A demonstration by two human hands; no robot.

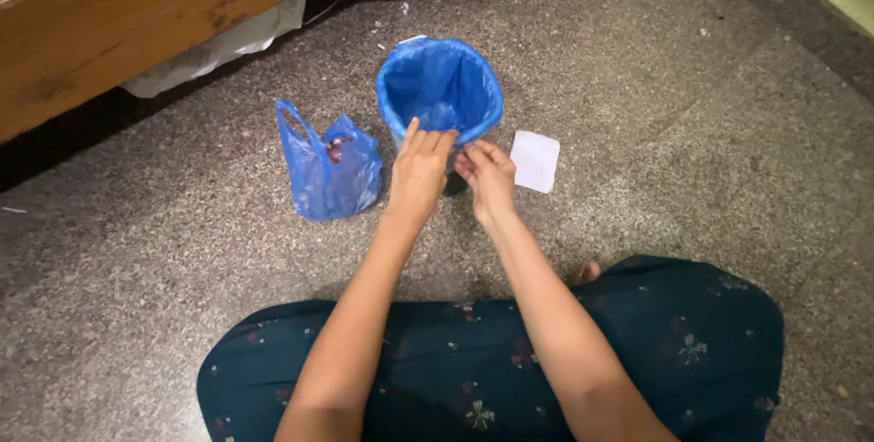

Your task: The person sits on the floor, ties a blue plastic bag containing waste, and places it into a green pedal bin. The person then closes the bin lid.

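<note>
Speckled grey stone floor (637, 132) fills the view, and the person sits on it with knees spread under a dark teal floral garment (510, 360) that lies nearest the camera. Both bare forearms reach forward from the lap and meet at the near rim of a small bin lined with a blue plastic bag (440, 87).

The left hand (419, 173) lies palm down with fingers straight and together, the fingertips resting on the liner where it folds over the near edge of the bin. The right hand (487, 173) sits just beside it, touching the bin's near right side, with thumb and fingers curled in a pinch on the folded blue plastic. The bin stands upright directly beyond both hands, its open mouth facing up.

To the left of the left hand, near but apart from the bin, a blue carrier bag (330, 164) stands on the floor with something reddish inside. Just right of the right hand lies a white square sheet (535, 160). Farther off, at the upper left, runs a wooden furniture edge (109, 23) with white plastic (218, 46) beneath it.
</note>
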